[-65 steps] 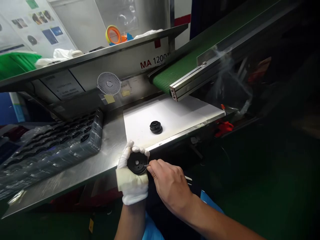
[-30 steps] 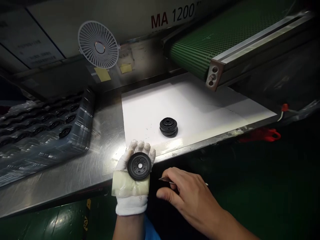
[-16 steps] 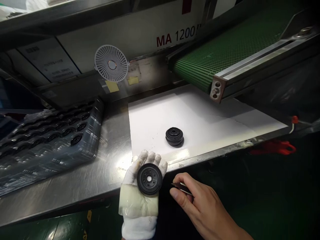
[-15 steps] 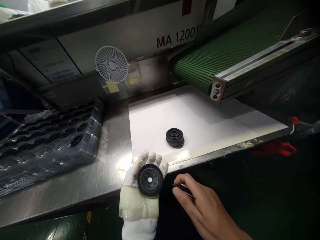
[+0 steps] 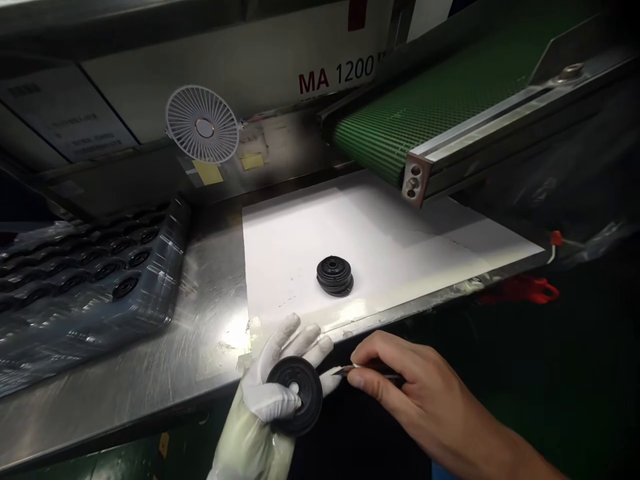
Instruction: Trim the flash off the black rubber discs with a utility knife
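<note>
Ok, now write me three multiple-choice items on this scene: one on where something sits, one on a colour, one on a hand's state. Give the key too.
1. Where does the stack of black discs sit?
A. On the conveyor belt
B. On the white sheet
C. In the plastic-wrapped tray

2. What colour is the conveyor belt?
A. Red
B. Blue
C. Green

3. What state is the left hand in?
A. Gloved, gripping a black disc
B. Bare, gripping a black disc
C. Gloved and empty

1: B, the stack rests on the white surface, below the belt's end.
2: C, the belt's surface shows green.
3: A, the white-gloved fingers hold the disc, while the bare right hand pinches a slim blade.
</note>
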`<state>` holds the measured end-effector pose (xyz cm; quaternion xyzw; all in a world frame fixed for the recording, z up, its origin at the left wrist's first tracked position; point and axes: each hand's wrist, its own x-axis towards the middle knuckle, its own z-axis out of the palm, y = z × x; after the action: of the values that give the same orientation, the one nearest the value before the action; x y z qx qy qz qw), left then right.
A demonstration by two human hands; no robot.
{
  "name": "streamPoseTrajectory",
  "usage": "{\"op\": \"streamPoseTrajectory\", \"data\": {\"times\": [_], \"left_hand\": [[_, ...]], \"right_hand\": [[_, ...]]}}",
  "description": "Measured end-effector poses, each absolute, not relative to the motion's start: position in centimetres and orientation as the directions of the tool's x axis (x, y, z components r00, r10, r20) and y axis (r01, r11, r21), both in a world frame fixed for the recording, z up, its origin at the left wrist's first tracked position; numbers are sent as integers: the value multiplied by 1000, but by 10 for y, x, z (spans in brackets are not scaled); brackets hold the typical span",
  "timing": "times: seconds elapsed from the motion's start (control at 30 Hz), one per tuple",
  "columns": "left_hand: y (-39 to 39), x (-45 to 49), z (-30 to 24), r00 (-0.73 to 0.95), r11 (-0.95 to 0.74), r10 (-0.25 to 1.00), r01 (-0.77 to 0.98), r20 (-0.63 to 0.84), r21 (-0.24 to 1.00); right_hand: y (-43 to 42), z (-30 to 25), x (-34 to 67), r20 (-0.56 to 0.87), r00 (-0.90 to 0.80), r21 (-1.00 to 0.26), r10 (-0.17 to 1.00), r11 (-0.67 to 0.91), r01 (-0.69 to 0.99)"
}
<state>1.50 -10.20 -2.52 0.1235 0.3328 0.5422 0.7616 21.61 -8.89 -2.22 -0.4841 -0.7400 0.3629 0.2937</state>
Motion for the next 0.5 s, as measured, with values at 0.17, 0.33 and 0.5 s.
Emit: {"op": "streamPoseTrajectory", "data": {"times": [0.17, 0.33, 0.5], "left_hand": [[-116, 12, -22, 290, 467, 873, -731, -392, 498], [-120, 11, -25, 270, 496, 849, -705, -455, 506], [-116, 5, -29, 328, 483, 867, -736, -374, 474]], "right_hand": [[-81, -7, 207, 181, -527, -748, 830, 464, 475], [-83, -6, 203, 206, -561, -673, 802, 532, 513], [-95, 8, 213, 14, -683, -740, 730, 467, 485]]}}
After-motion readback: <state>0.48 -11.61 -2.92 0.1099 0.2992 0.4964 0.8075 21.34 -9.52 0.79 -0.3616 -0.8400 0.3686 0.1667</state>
